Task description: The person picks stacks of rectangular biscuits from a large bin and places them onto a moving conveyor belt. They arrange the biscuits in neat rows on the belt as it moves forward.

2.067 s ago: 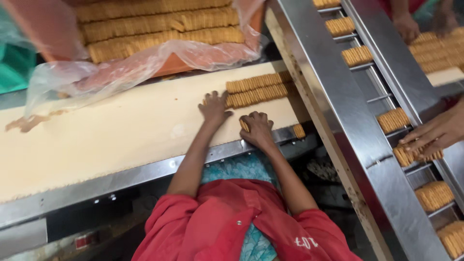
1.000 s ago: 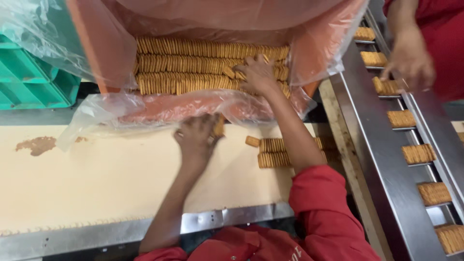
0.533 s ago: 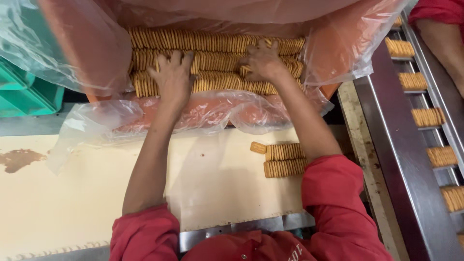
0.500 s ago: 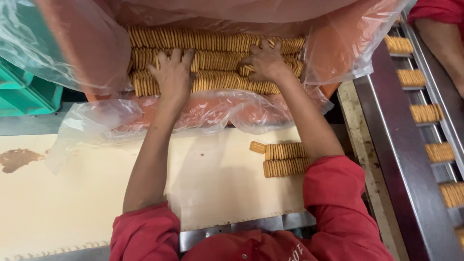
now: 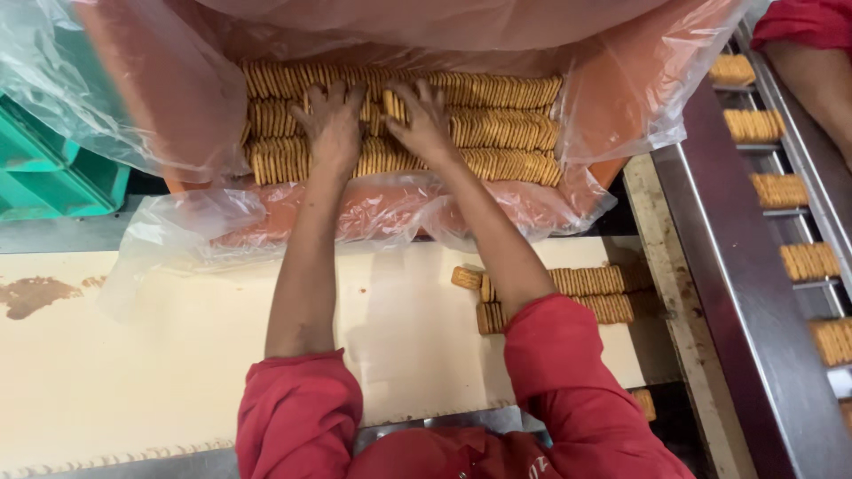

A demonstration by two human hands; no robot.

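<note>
A cream-coloured work surface (image 5: 160, 355) runs across the lower part of the view, edged below by a metal rim and marked at the far left by a brown smear (image 5: 35, 294). Above that smear stand green plastic crates (image 5: 44, 168), partly behind loose clear plastic. Next to them, filling the top middle, an orange crate (image 5: 133, 98) lined with a clear plastic bag (image 5: 373, 213) holds rows of biscuits (image 5: 506, 124) packed on edge. The left hand (image 5: 330, 124) lies palm down on these rows with its fingers spread and bent over the biscuits; whether it has any pinched cannot be told. Just beside it, almost touching, the right hand (image 5: 424, 122) presses on the same rows, fingers splayed and curled onto the biscuit tops, its hold equally unclear. Both arms come out of red sleeves (image 5: 568, 390) at the bottom edge. Under the right forearm, on the cream surface, two short rows of loose biscuits (image 5: 595, 293) lie side by side. Further right a metal conveyor (image 5: 754, 319) slopes down the frame, carrying small biscuit stacks (image 5: 808, 262) in separate slots, and another person's arm in a red sleeve (image 5: 812, 53) reaches in at the top right corner.
</note>
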